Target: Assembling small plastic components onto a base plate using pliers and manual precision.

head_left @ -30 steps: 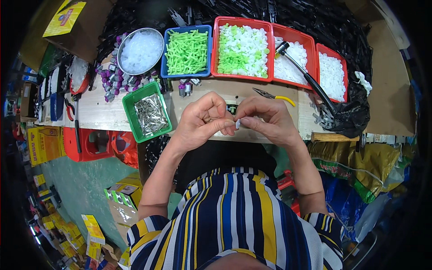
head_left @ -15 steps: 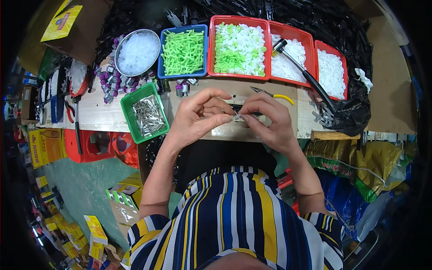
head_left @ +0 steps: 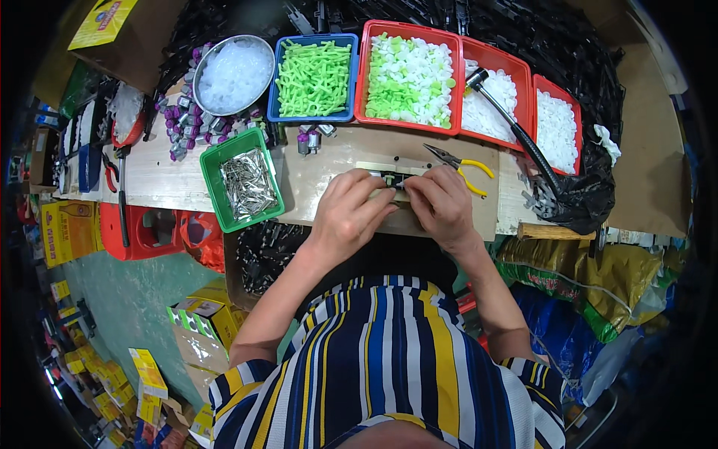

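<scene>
On the work table's brown board [head_left: 299, 179] lies a small black part [head_left: 390, 179] with pale green and white bits in its middle, partly hidden by fingers. My left hand [head_left: 350, 211] is closed at its left end, fingers curled and pressing on it. Over the right end, my right hand [head_left: 443, 208] pinches its thumb and fingertips together; whatever is between them is too small to make out. A pale strip [head_left: 374, 166] shows just behind the black part. Yellow-handled pliers [head_left: 462, 165] lie beyond my right hand.
Behind stand a bowl of clear pieces [head_left: 233, 75], a blue bin [head_left: 278, 112] of green parts and red bins [head_left: 364, 82] of white and green pieces. A hammer [head_left: 516, 127] leans across them. A green tray [head_left: 213, 187] of metal pins and small purple-grey motors [head_left: 179, 127] sit left.
Both hands have come down from the small pale piece they held up between them to the black part on the board. The view has shifted slightly.
</scene>
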`<state>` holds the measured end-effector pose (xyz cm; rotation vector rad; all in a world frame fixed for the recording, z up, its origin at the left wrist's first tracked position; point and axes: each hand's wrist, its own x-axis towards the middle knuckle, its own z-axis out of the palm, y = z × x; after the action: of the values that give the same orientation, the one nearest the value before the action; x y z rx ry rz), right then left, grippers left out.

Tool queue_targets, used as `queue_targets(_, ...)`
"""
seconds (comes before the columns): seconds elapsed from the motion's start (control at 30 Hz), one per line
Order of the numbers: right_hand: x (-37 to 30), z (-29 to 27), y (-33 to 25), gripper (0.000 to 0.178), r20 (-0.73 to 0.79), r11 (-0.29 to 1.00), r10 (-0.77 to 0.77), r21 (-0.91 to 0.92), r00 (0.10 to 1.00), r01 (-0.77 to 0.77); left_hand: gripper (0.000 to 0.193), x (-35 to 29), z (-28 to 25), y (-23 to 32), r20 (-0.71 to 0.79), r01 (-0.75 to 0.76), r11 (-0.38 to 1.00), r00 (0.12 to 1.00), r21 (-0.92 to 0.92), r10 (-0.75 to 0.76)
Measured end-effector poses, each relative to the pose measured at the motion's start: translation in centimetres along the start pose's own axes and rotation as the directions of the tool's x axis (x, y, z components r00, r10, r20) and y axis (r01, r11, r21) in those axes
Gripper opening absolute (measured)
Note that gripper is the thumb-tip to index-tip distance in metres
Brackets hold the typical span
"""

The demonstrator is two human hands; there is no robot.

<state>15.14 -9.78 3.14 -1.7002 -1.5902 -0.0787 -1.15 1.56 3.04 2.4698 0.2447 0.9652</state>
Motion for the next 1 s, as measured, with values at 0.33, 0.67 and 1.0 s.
queue_targets(0.33,0.5,0.3,-0.1,0.015,0.059,0.999,-0.015,-0.043,0.998,0.017,0.032,-0.5,0.8,0.3,-0.006,-0.060,0.991,0.998,0.117,0.061)
queue_targets(0.67,0.8,-0.1,-0.5,0.017,0.135,0.984,-0.065,-0.155,0.989,0.086,0.037,-1.1,1.5,-0.4,0.079,-0.108,0.971,0.993,0.214,0.093)
queue_targets(1.0,1.5,-1.2,-0.2,0.022,0.181,0.999,0.016,-0.038,0.983,-0.009,0.040,-1.0,1.8,-0.7,0.119,-0.200,0.947,0.977,0.252,0.175)
